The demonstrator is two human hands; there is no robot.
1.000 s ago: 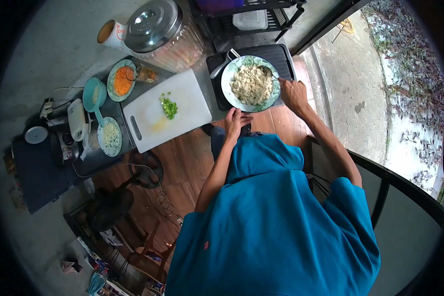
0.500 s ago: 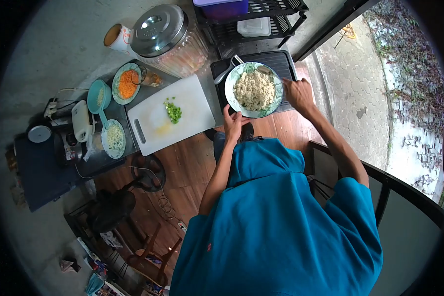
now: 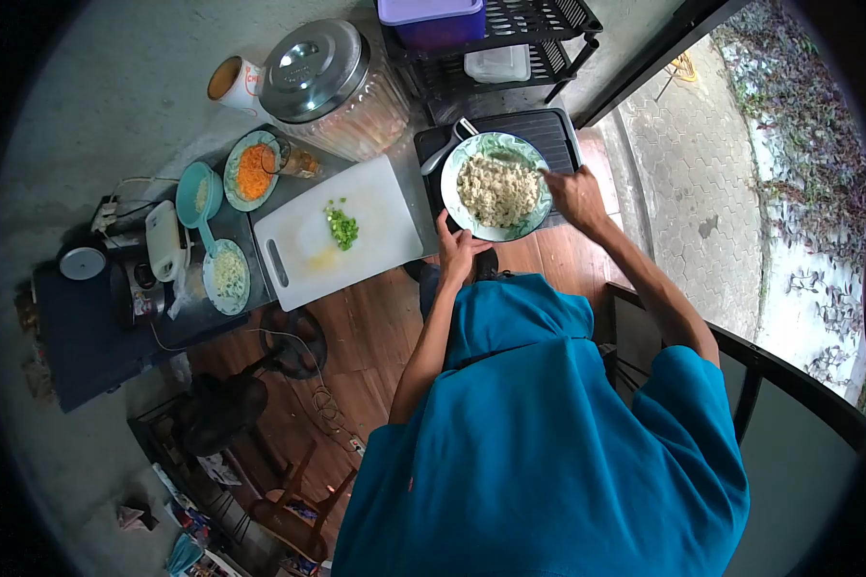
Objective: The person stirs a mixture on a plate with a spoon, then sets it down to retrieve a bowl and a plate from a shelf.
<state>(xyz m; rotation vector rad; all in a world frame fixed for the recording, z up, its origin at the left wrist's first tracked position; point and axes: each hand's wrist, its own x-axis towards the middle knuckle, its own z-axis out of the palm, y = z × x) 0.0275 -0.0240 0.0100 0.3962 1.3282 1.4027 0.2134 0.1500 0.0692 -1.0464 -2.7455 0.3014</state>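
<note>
A bowl with a green-patterned rim [image 3: 455, 205] holds a pale, crumbly mash [image 3: 496, 192]. It rests over a black ridged griddle [image 3: 560, 144]. My left hand [image 3: 458, 252] grips the bowl's near-left edge, with the thumb up along the side and the fingers partly hidden underneath. At the bowl's right rim, my right hand [image 3: 577, 198] is closed round a spoon, whose head is down in the mash and hardly visible. Left of the bowl lies a white cutting board [image 3: 375, 207] with chopped green onion [image 3: 343, 227] on it.
Plates of grated orange food [image 3: 254, 173] and chopped pale food [image 3: 229, 276] stand left of the board, near a turquoise strainer [image 3: 192, 192]. Behind are a large lidded jar [image 3: 356, 125], a glass [image 3: 298, 162] and a black rack [image 3: 539, 48]. A knife-like grey handle [image 3: 440, 157] lies beside the bowl.
The spoon has gone from the bowl's far right rim down into the mash, pushing the mash from the far side. My right hand has shifted slightly nearer. My left hand keeps its hold.
</note>
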